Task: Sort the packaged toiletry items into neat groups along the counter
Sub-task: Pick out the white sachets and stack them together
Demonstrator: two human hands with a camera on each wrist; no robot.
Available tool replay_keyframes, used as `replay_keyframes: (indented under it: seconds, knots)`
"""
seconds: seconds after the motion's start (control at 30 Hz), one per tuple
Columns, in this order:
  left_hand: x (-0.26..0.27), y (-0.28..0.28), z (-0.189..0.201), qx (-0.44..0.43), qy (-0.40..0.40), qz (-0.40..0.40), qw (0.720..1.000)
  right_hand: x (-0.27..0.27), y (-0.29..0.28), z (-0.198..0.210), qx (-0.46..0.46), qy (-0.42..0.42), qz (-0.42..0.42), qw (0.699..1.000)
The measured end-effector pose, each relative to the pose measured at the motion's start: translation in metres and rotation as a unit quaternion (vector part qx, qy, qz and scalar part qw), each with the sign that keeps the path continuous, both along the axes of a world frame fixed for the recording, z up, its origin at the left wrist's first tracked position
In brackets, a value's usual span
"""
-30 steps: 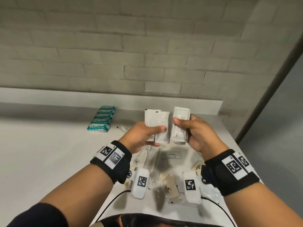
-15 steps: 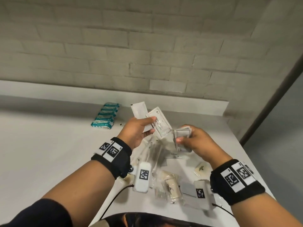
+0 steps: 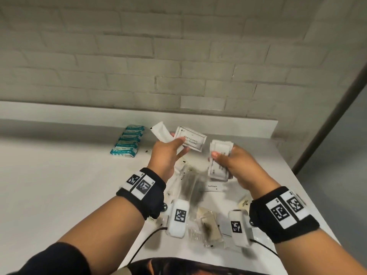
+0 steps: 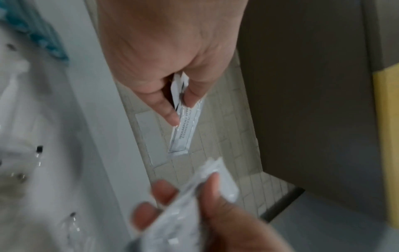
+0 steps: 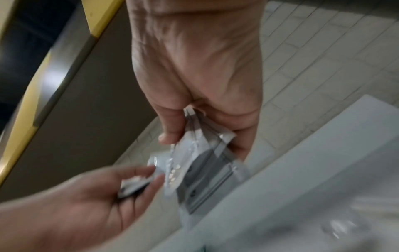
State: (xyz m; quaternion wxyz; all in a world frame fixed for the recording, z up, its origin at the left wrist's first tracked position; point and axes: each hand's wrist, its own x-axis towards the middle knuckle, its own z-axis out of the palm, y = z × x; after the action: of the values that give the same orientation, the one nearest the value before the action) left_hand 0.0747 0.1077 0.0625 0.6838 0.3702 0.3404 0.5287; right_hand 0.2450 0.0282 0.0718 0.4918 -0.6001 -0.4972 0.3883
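Note:
My left hand (image 3: pixel 174 145) pinches two white sachets above the counter: a printed shampoo sachet (image 3: pixel 191 140) and a plain one (image 3: pixel 160 132) fanned out to its left. In the left wrist view the thumb and finger pinch the printed sachet (image 4: pixel 183 131) edge-on. My right hand (image 3: pixel 224 157) grips a small stack of white sachets (image 3: pixel 219 163) just to the right. In the right wrist view that stack (image 5: pixel 200 162) sits between thumb and fingers. A row of teal packets (image 3: pixel 128 140) lies on the white counter (image 3: pixel 59 185) at the back left.
Loose clear-wrapped items (image 3: pixel 190 183), a toothpaste box (image 3: pixel 213 187) and a beige packet (image 3: pixel 208 227) lie scattered under my hands. The counter's right edge (image 3: pixel 309 203) is close to my right wrist. A brick wall (image 3: pixel 178 56) stands behind.
The left hand's two sachets have tilted and fanned apart to the left. The right hand dipped with its stack, then came back up beside them.

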Motion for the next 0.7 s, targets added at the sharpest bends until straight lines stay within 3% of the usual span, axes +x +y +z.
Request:
replay_keyframes:
  seconds: [0.1, 0.2, 0.37, 0.5, 0.7]
  knots:
    - [0.004, -0.002, -0.003, -0.047, -0.02, -0.026, 0.998, -0.011, 0.003, -0.016, -0.034, 0.03, 0.036, 0.998]
    - [0.015, -0.016, -0.009, -0.079, 0.026, -0.094, 0.992, -0.014, 0.01, -0.014, 0.003, 0.153, 0.006, 0.988]
    - [0.019, -0.029, -0.017, -0.041, 0.133, -0.165, 0.976, -0.007, 0.019, -0.004, 0.044, 0.215, -0.035, 0.975]
    - [0.01, -0.031, -0.015, -0.013, 0.164, -0.218, 0.962, -0.003, 0.018, -0.011, 0.022, 0.241, -0.042, 0.969]
    - [0.009, -0.036, -0.014, 0.038, 0.17, -0.154, 0.973, -0.001, 0.019, -0.013, 0.033, 0.218, -0.071, 0.973]
